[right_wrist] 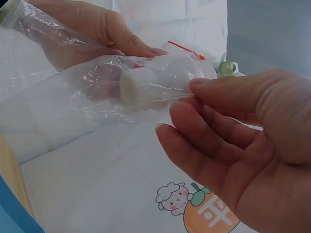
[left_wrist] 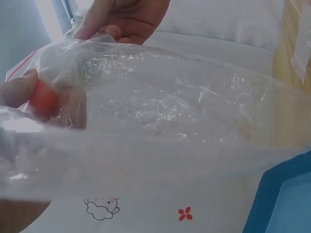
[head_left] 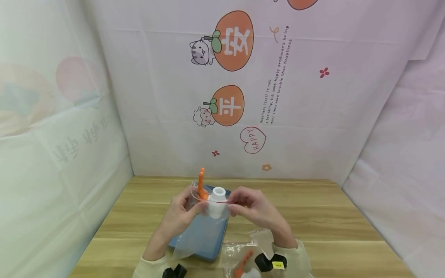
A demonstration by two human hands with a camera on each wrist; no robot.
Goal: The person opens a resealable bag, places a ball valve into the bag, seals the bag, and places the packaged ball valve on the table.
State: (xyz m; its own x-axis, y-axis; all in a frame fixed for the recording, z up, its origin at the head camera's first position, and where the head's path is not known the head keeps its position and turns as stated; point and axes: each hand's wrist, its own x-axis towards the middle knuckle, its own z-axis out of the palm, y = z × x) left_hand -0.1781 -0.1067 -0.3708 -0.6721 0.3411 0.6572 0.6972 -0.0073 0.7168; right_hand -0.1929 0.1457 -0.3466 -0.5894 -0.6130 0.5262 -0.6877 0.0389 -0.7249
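Note:
A white plastic valve (head_left: 217,208) with an upright orange handle (head_left: 201,183) is at the red-lined mouth of a clear zip bag (left_wrist: 160,111). The handle's tip pokes above the bag's edge in the head view. My left hand (head_left: 179,216) grips the valve's handle side through the film, thumb toward me. With thumb and fingertips, my right hand (head_left: 255,210) pinches the bag's mouth at the other side. In the right wrist view the valve's white ribbed end (right_wrist: 138,87) shows through the film, close to the right thumb. The bag's lower part hangs down over a blue tray.
Under the hands lies the blue tray (head_left: 222,241) on the wooden table (head_left: 323,216). A second clear bag (head_left: 229,253) with an orange-handled white part rests near the front edge, by the right forearm. Printed cloth (head_left: 167,96) walls stand at the back and sides.

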